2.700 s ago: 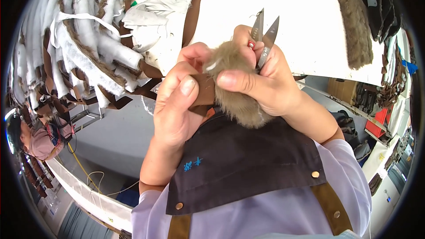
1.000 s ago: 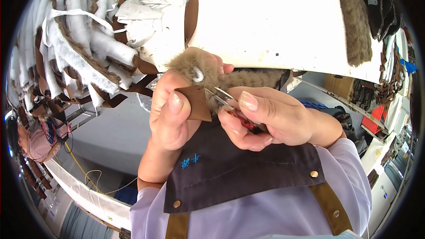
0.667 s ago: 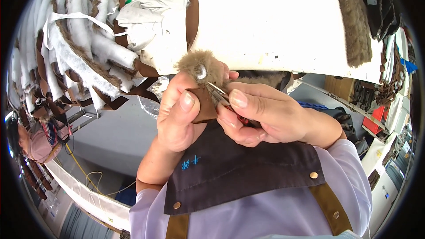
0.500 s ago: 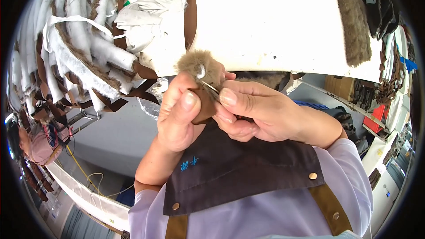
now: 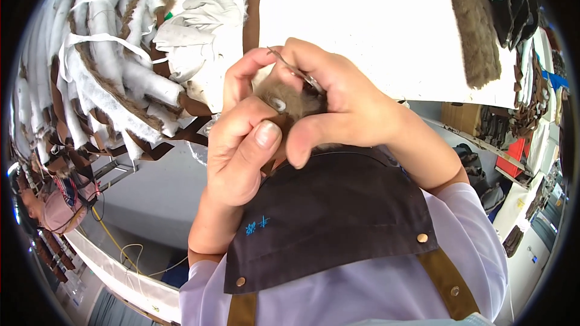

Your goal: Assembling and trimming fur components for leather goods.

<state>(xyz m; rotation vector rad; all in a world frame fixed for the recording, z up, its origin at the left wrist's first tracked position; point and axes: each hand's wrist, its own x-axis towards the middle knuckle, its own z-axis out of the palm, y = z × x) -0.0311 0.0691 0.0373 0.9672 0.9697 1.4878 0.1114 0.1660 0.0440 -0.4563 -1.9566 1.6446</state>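
"Head view: how should the fur piece (image 5: 293, 102) be being handled just now?"

"Steadily, as judged from the pose. It is being gripped by the left hand (image 5: 241, 157), and that pinch is best being kept firm while the fur is being worked. The scissors (image 5: 296, 71) are being carried in the right hand (image 5: 356, 105), and since their points are lying close to the left fingertips, care should be being taken as the hand is being turned."

"And the fingers?"

"The left thumb and fingers are being closed around the fur piece. The scissors are being grasped by the right fingers; whether the fur is being pressed by the right thumb cannot be told."

"Where is the piece lying?"

"Between both hands, beside the white table's (image 5: 374, 33) near edge and beyond the dark apron (image 5: 326, 205). Its white tuft (image 5: 278, 105) is being left exposed, just past the left thumb."
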